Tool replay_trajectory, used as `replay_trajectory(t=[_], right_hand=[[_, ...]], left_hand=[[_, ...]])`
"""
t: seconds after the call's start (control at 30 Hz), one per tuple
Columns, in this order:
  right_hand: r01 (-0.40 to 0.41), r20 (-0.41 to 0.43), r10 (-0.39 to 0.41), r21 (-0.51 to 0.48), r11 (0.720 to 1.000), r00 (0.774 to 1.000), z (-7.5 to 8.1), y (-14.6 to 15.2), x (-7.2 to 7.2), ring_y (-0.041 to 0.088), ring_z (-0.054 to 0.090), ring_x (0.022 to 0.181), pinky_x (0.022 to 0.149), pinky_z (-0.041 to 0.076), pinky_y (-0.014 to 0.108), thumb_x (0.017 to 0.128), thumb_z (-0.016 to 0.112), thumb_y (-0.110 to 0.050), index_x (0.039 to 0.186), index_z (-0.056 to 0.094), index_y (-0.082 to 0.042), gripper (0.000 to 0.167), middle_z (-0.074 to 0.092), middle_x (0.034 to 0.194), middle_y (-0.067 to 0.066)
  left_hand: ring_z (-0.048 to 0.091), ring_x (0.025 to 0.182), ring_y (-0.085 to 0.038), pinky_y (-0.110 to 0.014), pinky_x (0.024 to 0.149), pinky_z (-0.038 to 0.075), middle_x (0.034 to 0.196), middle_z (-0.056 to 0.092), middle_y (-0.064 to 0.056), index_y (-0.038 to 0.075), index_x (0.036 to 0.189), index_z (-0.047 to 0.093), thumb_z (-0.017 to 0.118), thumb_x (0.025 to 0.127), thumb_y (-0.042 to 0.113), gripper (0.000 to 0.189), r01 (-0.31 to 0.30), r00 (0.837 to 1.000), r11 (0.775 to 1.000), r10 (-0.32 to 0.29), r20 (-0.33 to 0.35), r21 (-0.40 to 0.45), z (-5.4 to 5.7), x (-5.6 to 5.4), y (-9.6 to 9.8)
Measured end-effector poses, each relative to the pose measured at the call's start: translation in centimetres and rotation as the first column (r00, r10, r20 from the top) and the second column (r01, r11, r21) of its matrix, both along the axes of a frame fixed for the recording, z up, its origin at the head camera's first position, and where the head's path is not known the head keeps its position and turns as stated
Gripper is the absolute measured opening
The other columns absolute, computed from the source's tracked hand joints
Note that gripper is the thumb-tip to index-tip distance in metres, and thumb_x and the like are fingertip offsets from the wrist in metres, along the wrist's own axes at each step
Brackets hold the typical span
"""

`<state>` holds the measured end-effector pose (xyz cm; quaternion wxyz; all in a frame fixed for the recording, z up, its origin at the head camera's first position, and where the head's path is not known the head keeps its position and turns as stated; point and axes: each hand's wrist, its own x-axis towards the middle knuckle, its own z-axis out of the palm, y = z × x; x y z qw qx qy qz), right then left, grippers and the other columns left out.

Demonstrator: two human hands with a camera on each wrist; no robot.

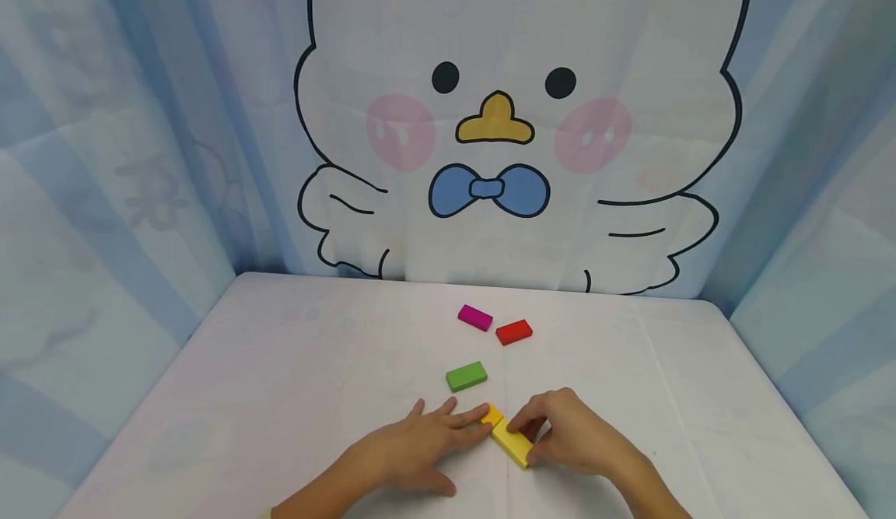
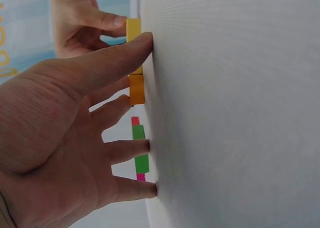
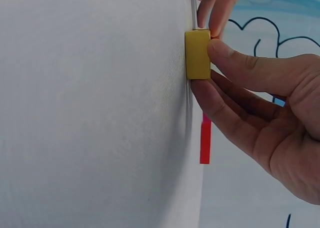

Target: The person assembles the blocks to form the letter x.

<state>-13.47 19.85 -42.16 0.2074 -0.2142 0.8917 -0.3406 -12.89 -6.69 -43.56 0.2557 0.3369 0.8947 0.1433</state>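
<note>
The yellow block lies on the white table, and one of its ends is touching the orange block, so the two make one slanting line. The right hand is at the right side of the yellow block and grasps it with the bent thumb and fingers. To the left of the yellow block is the left hand; its fingers are spread and nearly straight, they grasp nothing, and two fingertips touch the orange block.

Beyond the yellow block, somewhat to its left, the green block lies alone, apart from both hands. Farther beyond the yellow block are the red block and, to the left of it, the magenta block. Behind all of these, farthest from the yellow block, hangs a cloth with a printed bird.
</note>
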Motion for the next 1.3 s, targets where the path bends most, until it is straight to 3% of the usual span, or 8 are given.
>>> replay_trajectory(t=[1.3], right_hand=[[-0.034, -0.012, 0.034, -0.018, 0.999, 0.999, -0.30, 0.12, 0.01, 0.008, 0.066, 0.084, 0.071, 0.058, 0.020, 0.079, 0.089, -0.008, 0.106, 0.079, -0.017, 0.030, 0.073, 0.095, -0.011]], left_hand=[[0.031, 0.158, -0.033, -0.075, 0.117, 0.027, 0.169, 0.025, 0.025, 0.047, 0.157, 0.039, 0.085, 0.085, 0.038, 0.086, -0.014, 1.000, 1.000, 0.013, -0.009, -0.012, -0.09, -0.22, 0.23]])
